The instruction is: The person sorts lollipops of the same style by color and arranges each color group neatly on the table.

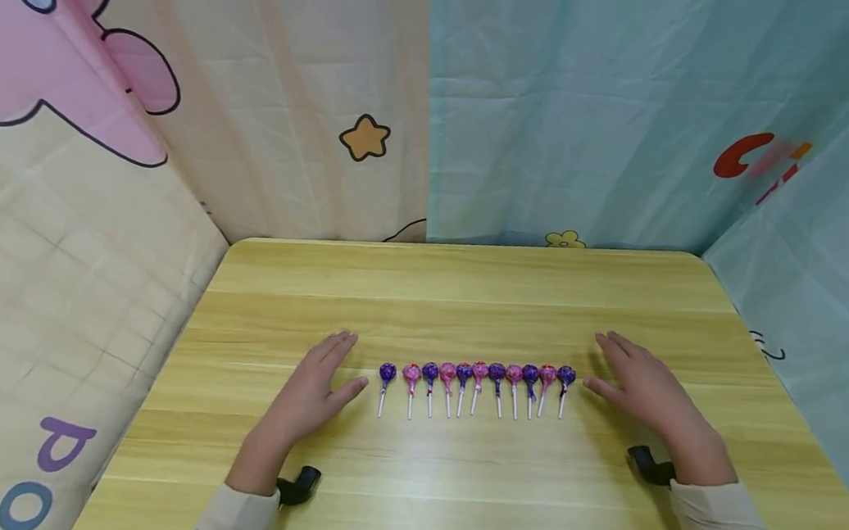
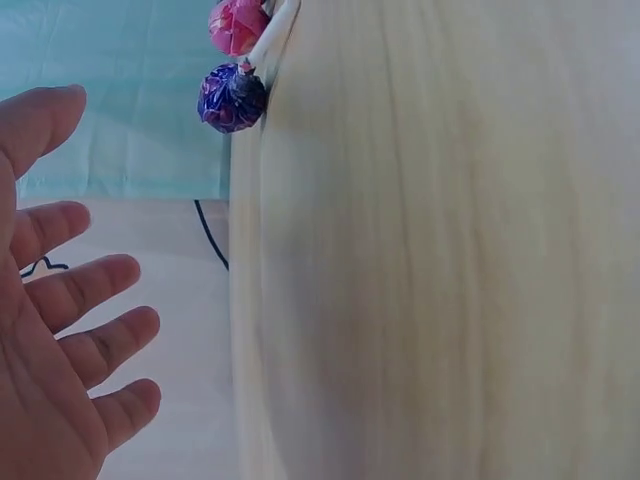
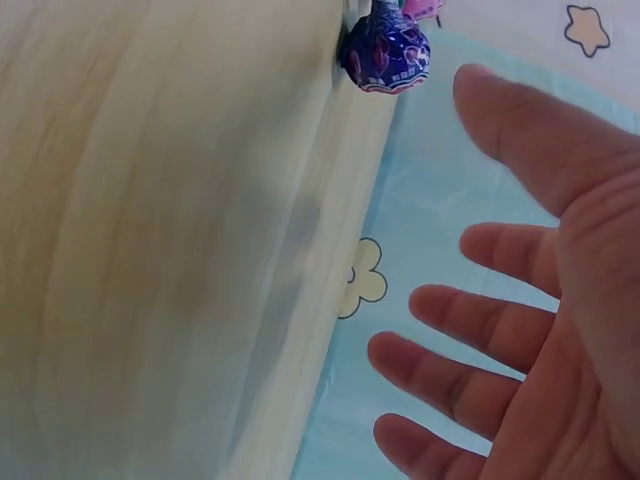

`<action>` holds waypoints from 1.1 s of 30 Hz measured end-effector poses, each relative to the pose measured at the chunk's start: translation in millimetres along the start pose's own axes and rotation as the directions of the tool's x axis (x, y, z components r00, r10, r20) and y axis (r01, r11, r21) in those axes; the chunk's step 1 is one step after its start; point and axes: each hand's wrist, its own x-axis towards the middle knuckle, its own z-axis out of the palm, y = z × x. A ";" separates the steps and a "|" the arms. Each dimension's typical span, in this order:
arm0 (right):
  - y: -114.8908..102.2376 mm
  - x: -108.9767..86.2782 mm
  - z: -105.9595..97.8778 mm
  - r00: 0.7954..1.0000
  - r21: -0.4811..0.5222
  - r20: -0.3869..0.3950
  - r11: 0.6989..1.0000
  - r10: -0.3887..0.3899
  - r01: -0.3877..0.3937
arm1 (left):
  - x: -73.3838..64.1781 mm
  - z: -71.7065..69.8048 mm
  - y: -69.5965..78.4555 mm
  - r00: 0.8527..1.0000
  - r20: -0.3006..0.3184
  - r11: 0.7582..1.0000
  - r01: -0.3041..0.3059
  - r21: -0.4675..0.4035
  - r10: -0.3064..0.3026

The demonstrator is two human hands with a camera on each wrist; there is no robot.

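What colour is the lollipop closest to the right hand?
The lollipop is mostly purple with pale markings, clearest in the right wrist view.

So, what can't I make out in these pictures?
Head: any print on the round, shiny purple-wrapped lollipops, too small to read.
Left wrist: part of a round, pink-wrapped lollipop, cut off by the upper edge.
Right wrist: part of the bare right hand, cut off by the right edge.
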 end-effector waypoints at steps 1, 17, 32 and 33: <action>0.4 1.0 0.4 1.000 0.003 -0.006 1.000 -0.008 0.008 | 0.6 1.0 0.0 1.000 0.004 1.000 0.008 -0.022 -0.008; 5.7 15.5 10.5 1.000 0.308 0.021 0.951 0.021 -0.026 | 9.3 9.4 2.3 0.994 0.061 0.974 0.096 -0.203 -0.085; 21.1 24.6 23.3 0.996 0.543 0.074 0.836 0.047 -0.080 | 26.6 18.7 -2.2 0.991 0.040 0.911 0.133 -0.389 -0.128; 21.5 25.1 24.0 0.996 0.545 0.073 0.835 0.044 -0.077 | 27.8 19.1 -2.4 0.991 0.040 0.910 0.130 -0.395 -0.124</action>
